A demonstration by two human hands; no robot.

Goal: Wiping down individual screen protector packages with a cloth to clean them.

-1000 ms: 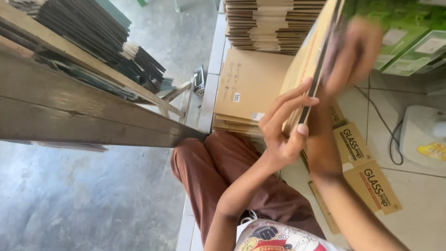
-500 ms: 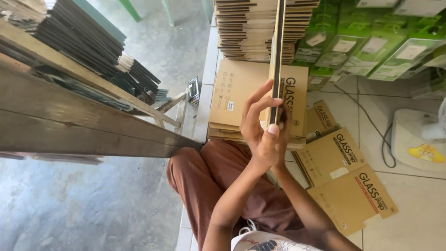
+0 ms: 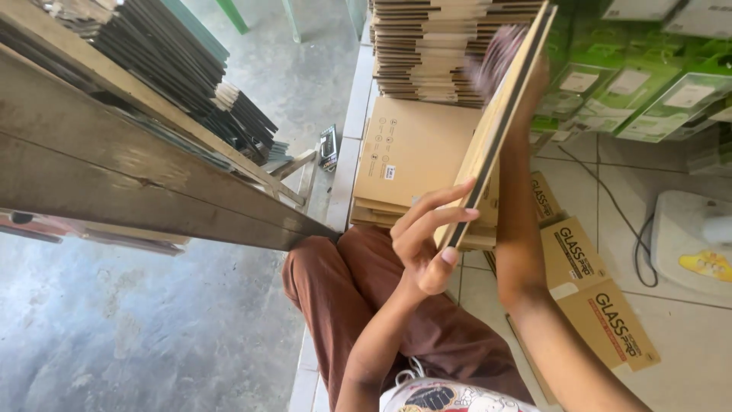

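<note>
Cardboard sleeve point(image 3: 499, 114), flat and brown with a dark pane edge showing along it, stands tilted between my two hands now, its top leaning away to the far right. Half a second ago I held it bolt upright and edge-on in front of my face; since then it has swung over to a slant, and my right hand has gone up from the bottom end to the top. My left hand point(image 3: 427, 236) pinches the near lower end, fingers point(image 3: 438, 200) spread along the brown face and thumb under the edge. My right hand point(image 3: 507, 57) is at the far upper end, blurred with motion, so I cannot tell whether it is clenched on the sleeve or only brushing its top. By my reckoning that shift means I am working at the open end rather than just looking down the edge.

Behind the sleeve a low pile of flat cardboard sleeves point(image 3: 408, 149) lies on the tiled floor point(image 3: 686, 343), with a tall stack of cardboard point(image 3: 435, 46) farther off and green boxes point(image 3: 648, 84) to the right of that. Two more printed sleeves point(image 3: 602, 305) lie near my right forearm. On the left a wooden plank point(image 3: 137, 175) runs past my brown-trousered knee point(image 3: 335, 282), with dark glass sheets point(image 3: 168, 61) stacked above it.
</note>
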